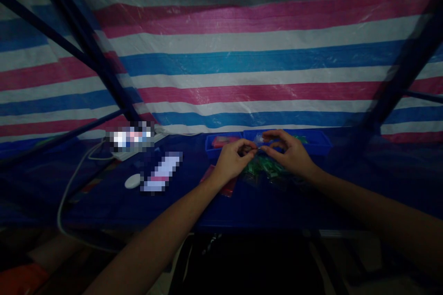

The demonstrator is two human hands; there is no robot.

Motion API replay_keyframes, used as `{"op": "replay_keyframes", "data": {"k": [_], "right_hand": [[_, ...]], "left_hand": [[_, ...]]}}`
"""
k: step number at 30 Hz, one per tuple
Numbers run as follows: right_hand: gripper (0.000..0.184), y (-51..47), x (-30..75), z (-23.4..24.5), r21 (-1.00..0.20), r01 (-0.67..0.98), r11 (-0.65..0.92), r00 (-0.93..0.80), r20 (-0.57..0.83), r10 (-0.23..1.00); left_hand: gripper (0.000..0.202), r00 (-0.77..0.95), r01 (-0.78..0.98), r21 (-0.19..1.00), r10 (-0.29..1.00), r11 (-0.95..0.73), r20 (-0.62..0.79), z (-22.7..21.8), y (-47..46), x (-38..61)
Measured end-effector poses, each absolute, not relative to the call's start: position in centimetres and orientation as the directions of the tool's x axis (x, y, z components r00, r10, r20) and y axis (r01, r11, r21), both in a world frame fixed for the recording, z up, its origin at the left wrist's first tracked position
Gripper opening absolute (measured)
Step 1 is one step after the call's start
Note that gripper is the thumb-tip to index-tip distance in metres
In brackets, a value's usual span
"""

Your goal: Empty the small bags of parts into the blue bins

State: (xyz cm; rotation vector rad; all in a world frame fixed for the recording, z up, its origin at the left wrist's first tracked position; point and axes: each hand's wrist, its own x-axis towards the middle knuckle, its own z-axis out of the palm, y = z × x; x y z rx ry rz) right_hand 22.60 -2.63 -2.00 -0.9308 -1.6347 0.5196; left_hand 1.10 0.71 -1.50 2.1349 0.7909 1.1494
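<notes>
You get dim light, faint glare on the sheet (pixel 242 62) behind the worktop (pixel 263 209), and deep shadow below its near edge.

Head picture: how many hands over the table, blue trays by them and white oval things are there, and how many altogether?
Hands: 2 (left hand, right hand)
Blue trays: 2 (left tray, right tray, both partly hidden)
White oval thing: 1
Total: 5

striped tarp (pixel 242 62) as back wall, pink/white/blue bands; dark blue posts (pixel 112 88) both sides; table left: white power strip (pixel 129 153), top pixelated, pale cable (pixel 59 212) looping below; white oval object (pixel 133 181) beside pixelated flat item (pixel 162 173); orange cloth (pixel 24 279) bottom left
</notes>
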Motion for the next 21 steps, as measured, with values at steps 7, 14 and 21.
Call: {"op": "replay_keyframes", "data": {"k": [7, 14, 21], "right_hand": [[0.039, -1.6, 23.2, -2.0, -0.79, 0.242, 0.563, -0.077, 0.563, 0.823], [0.015, -0.6, 26.0, -0.4, -0.549, 0.611, 0.57, 0.08, 0.759, 0.646], [0.012, 1.9, 28.2, -1.0, -0.344, 0.726, 0.595, -0.142, 0.772, 0.62]], "left_hand": [[0.01, 0.542, 0.345, 0.536, 0.63, -0.77, 0.556, -0.6, 0.4, 0.8], [0.033, 0.705, 0.306, 0.39, 0.482, -0.868, 0.52, -1.2, -0.2, 0.8], [0.044, 0.779, 0.318, 0.354, 0.456, -0.879, 0.431, -1.8, 0.2, 0.7]]}}
